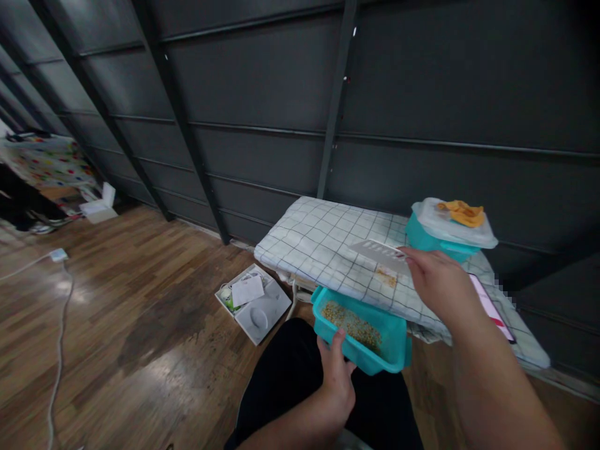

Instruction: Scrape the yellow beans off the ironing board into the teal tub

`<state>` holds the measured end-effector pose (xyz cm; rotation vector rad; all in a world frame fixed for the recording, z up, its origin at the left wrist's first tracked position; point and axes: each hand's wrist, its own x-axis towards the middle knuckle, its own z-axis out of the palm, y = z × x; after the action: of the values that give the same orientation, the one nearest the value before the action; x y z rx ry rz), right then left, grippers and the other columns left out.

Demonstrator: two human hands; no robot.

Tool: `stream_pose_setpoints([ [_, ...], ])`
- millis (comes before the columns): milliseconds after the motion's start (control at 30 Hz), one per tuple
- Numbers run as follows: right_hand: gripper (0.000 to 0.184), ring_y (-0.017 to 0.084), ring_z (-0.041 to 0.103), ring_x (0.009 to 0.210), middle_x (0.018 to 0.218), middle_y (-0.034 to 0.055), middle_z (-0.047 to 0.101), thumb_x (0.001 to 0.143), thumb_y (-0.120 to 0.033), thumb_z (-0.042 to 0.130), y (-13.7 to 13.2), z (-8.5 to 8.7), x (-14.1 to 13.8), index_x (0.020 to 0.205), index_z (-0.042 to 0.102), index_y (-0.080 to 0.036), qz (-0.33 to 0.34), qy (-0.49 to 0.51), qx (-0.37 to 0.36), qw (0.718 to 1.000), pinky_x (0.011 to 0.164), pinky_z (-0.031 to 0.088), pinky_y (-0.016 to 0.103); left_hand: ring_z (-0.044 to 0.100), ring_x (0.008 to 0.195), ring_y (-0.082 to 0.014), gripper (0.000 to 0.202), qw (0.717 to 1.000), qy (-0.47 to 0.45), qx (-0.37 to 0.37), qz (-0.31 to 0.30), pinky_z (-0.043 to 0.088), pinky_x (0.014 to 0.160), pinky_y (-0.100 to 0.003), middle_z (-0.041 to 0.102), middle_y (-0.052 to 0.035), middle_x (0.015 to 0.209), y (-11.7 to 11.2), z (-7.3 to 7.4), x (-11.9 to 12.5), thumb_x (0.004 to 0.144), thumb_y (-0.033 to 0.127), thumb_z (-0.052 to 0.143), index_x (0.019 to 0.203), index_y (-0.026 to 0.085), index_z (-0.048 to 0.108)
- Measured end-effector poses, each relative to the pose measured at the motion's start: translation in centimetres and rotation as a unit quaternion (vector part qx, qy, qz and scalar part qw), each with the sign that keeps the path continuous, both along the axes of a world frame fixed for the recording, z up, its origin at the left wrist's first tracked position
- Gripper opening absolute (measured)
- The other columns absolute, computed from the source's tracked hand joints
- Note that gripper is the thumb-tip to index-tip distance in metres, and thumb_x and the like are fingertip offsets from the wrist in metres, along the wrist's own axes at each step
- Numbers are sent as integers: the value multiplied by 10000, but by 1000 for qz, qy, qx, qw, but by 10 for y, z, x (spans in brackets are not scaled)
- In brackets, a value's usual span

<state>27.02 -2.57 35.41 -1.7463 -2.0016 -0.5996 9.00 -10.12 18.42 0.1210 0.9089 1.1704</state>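
My left hand grips the near side of a turquoise plastic tub, thumb over the rim. Small yellowish grains cover part of the tub's bottom. Held just below the edge of a cloth-covered table, the tub sits above my lap. My right hand is closed on one end of a flat white slotted tool, whose exact kind I cannot make out. That tool is over the checked cloth, above a small patch of spilled grains.
A second turquoise tub with a whitish lid and an orange cloth stands at the table's far right. A phone lies beside my right forearm. An open white box is on the floor, left. A cable crosses the floor.
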Motion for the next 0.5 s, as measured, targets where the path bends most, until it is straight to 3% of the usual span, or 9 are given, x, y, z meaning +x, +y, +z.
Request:
stream_pose_setpoints([
  [100,420,324,700,915,972,163,772,992,-213,385,-7,-6,27,1224,721,-113,-85,-10,-12,996,821,539,431,607,1267,-323,701,1000,0,3,-23,579,898,-469,613,-87,1401,-3,-4,9,817,530,704,1423,338,409],
  [233,443,319,703,928,968,164,769,993,-191,357,-4,-4,44,1254,710,-129,-164,-30,-50,985,800,539,413,605,1272,-333,667,999,16,-1,-37,574,906,-484,622,-87,1390,-1,-9,22,798,553,712,1376,335,462],
  [500,459,279,728,936,1101,156,757,1004,-213,364,45,18,55,1379,627,-230,-233,-30,-169,957,743,532,338,630,1243,-311,628,999,3,-2,-41,578,908,-459,635,-80,1376,7,-3,35,793,517,735,1337,332,484],
])
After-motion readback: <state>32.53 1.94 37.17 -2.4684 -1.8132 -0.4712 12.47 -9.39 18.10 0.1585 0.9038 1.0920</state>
